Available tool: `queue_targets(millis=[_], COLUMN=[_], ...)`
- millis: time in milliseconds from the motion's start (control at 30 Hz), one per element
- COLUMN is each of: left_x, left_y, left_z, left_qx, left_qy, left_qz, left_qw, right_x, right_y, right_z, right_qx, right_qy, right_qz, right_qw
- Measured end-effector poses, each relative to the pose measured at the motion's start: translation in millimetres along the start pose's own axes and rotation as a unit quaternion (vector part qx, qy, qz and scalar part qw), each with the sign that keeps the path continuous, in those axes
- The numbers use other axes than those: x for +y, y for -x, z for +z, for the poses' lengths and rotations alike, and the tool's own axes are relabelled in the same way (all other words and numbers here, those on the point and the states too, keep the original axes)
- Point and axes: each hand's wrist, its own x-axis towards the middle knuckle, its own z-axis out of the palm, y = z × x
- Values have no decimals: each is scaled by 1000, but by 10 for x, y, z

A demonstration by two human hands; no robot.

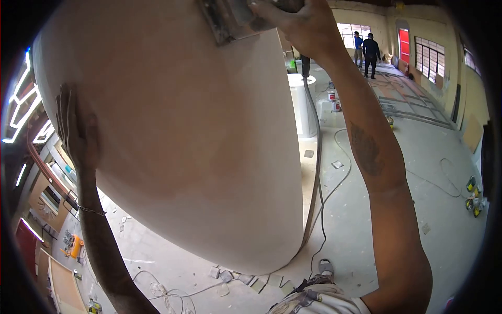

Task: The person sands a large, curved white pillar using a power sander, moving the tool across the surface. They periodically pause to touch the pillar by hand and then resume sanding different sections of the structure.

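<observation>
A large, smooth curved form [198,131], off-white with a brownish tint over its middle, fills the centre of the view. At its upper right, my right hand [308,26] is closed around a dark square-padded power sander [232,23], whose pad rests against the surface. The sander's top is cut off by the view's edge. A dark hose [308,86] hangs down below my right wrist. My left hand [78,131] lies against the form's left side, fingers stretched out, holding no tool.
Loose sanding sheets [256,285] and cables [172,295] lie on the floor around the form's base. Behind it stand a white cylinder [303,107] and paint cans [335,105]. Two people [371,55] stand far back near metal frames [408,107]. An orange tool [76,246] sits at left.
</observation>
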Motion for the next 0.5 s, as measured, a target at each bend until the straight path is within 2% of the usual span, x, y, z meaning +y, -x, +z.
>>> queue_targets(millis=[33,100,167,267,300,400,500], left_x=[-3,-1,26,62,53,21,-2], left_y=[9,-7,-23,-51,-48,-47,-41], left_z=[9,5,-7,-28,-14,-4,11], left_qx=[0,-1,-1,1,1,5,12], left_qy=[-4,-4,5,18,18,13,9], left_qz=[-2,2,13,20,19,16,9], left_qw=[1000,1000,1000,1000,1000,1000,1000], right_x=[-82,-89,-235,-81,-127,-231,-287], right_y=[39,164,366,767,872,1242,1568], right_z=[9,45,3,45,13,-8,-22], right_qx=[-6,-1,-15,-2,1,-15,-24], right_qy=[3,73,118,45,163,112,130], right_qz=[7,-63,-71,-50,-47,20,5], right_qw=[1000,995,990,998,986,993,991])
